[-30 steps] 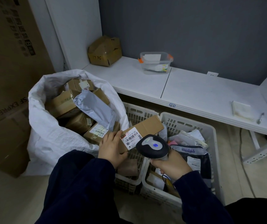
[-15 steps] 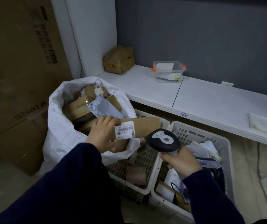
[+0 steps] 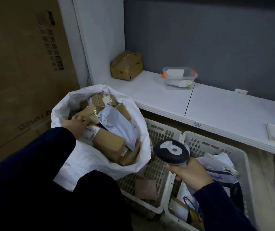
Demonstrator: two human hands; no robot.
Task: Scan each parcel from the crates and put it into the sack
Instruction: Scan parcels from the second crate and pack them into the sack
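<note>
the cardboard parcel point(image 3: 107, 145) with the white barcode label is seen lying inside the open mouth of the white sack point(image 3: 90, 165), on top of other brown boxes and just beside a grey plastic mailer point(image 3: 116, 125). its labelled end is covered by the left hand point(image 3: 76, 125), whose fingers are laid forward over that end and reach the box behind it; whether the parcel is gripped or only touched cannot be told. the barcode scanner point(image 3: 171, 151) is held by its handle in the right hand point(image 3: 190, 172), the fingers being wrapped round the grip, and it is carried above the two white slatted crates, apart from the sack. in the left crate point(image 3: 164, 203), which is pressed against the sack's side, one small brown parcel point(image 3: 145, 189) is left on the bottom. the right crate point(image 3: 216, 145) is filled with white and dark mailers point(image 3: 216, 164). behind the crates a low white shelf point(image 3: 158, 100) is set against a grey wall; on it a dented cardboard box point(image 3: 126, 65) and a clear plastic tub point(image 3: 179, 78) with orange clips are placed. a large carton point(image 3: 16, 64) marked "sf express" is stood at the left.
</note>
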